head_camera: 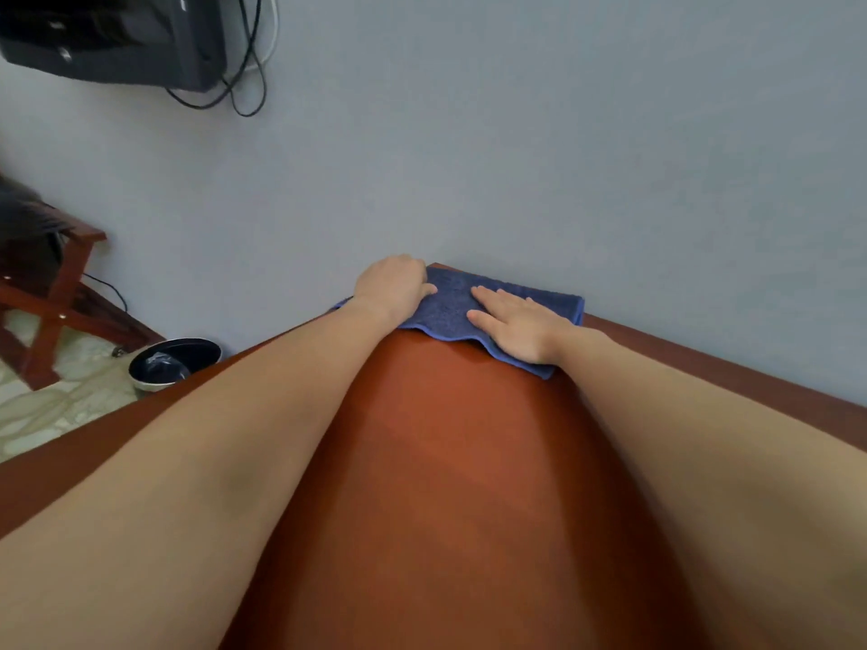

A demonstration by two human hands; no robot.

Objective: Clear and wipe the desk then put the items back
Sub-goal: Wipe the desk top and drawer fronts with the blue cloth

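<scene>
A folded blue cloth (452,304) lies at the far corner of the reddish-brown desk (436,462), against the grey wall. My left hand (396,286) rests on the cloth's left end at the desk corner, fingers curled down onto it. My right hand (516,323) lies flat on the cloth's right part, fingers spread and pointing left. Both forearms stretch across the desk toward the corner. No other items show on the desk surface.
A black bin with a dark liner (174,363) stands on the tiled floor left of the desk. A red wooden frame (51,302) is farther left. A black device with hanging cables (117,35) is mounted on the wall at top left.
</scene>
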